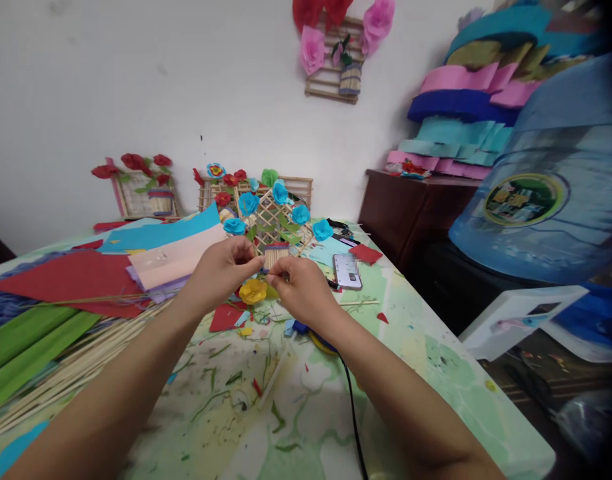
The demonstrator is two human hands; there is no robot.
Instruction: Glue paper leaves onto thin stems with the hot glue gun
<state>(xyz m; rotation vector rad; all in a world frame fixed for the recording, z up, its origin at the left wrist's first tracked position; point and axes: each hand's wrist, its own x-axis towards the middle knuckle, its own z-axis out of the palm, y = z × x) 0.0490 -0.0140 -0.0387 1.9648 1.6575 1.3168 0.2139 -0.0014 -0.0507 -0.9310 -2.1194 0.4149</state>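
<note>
Ahead of me on the table stands a craft lattice [269,219] of thin wooden sticks, decorated with blue paper flowers [249,203] and green leaves. A small stick basket [276,256] with a blue band sits low at its front. At the basket's left edge, my left hand [223,268] is closed in a pinch. My right hand [306,291] pinches at its lower right, and these fingers cover part of it. Just below the hands is a yellow paper flower [253,291].
Coloured paper sheets [71,273] and a bundle of thin sticks [86,353] lie at left. A phone [347,271] is right of the lattice. Paper scraps litter the front, crossed by a black cable [353,413]. A large water bottle [546,180] stands beyond the table's right edge.
</note>
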